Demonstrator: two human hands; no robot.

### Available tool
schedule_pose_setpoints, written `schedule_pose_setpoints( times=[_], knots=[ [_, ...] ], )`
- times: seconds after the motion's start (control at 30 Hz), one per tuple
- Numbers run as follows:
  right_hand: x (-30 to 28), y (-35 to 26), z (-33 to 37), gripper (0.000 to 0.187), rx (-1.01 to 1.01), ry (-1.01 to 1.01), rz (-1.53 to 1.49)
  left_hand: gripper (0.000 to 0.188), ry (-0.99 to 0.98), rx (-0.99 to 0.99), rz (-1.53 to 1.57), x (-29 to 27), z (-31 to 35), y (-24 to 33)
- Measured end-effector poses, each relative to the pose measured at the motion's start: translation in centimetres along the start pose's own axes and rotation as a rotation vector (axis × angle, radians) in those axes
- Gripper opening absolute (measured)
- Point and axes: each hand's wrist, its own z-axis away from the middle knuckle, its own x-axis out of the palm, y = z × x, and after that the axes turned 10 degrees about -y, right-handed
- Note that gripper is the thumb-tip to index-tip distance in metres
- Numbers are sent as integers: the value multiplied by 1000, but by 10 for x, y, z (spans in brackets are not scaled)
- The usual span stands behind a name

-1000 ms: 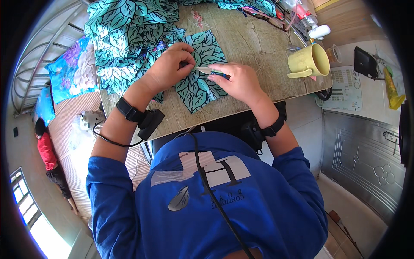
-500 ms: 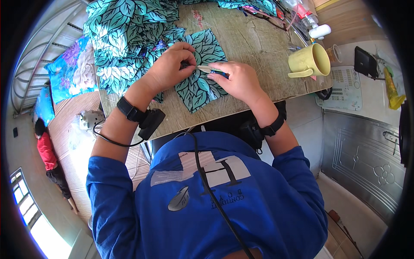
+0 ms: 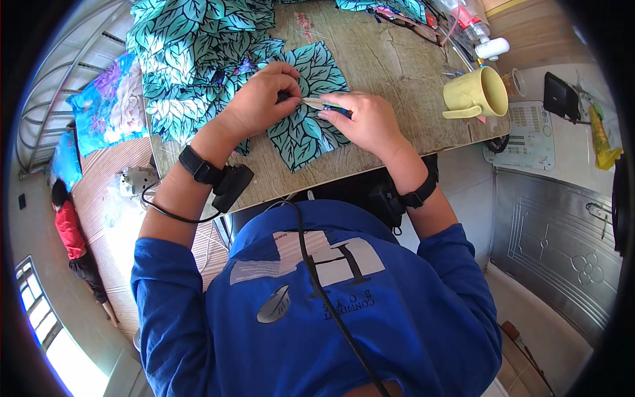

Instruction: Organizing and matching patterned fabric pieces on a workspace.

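A teal leaf-print fabric piece (image 3: 305, 142) with black outlines lies on the wooden table under both hands. My left hand (image 3: 268, 99) is closed in a pinch over the fabric, on something small and dark that its fingers mostly hide. From the other side, my right hand (image 3: 366, 122) grips thread snips (image 3: 316, 104) with pale pointed blades and a blue handle. Their tip points left and reaches the left fingertips. Beside the left hand rises a large heap of the same leaf-print fabric (image 3: 192, 49).
On the table's right stands a yellow mug (image 3: 473, 94), near a white-capped bottle (image 3: 491, 47). Glasses (image 3: 410, 25) and more printed fabric (image 3: 387, 6) lie at the far edge. A black cable (image 3: 303, 245) runs down my front. At far left, a person in red (image 3: 69, 228) is on the floor.
Both hands keep almost the same pose and place, the snips' tip still at the left fingertips. The fabric piece shows only a very slight shift.
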Motion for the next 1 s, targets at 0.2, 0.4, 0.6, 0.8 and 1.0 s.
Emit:
schedule_pose_setpoints(
  times=[0.2, 0.4, 0.6, 0.8, 1.0],
  knots=[
    [0, 0, 0, 27, 24, -8, -7, 7, 1, -43, 2, 2, -1, 3],
    [-2, -4, -1, 26, 42, -29, 34, 7, 23, -18, 19, 4, -1, 0],
    [1, 0, 1, 26, 7, -4, 44, 8, 27, -17, -13, 4, -2, 5],
    [0, -2, 0, 27, 7, -9, 61, 9, 26, -36, -69, 5, -3, 5],
    [3, -2, 2, 26, 12, 10, 70, 8, 19, -31, 49, 3, -1, 0]
  ],
)
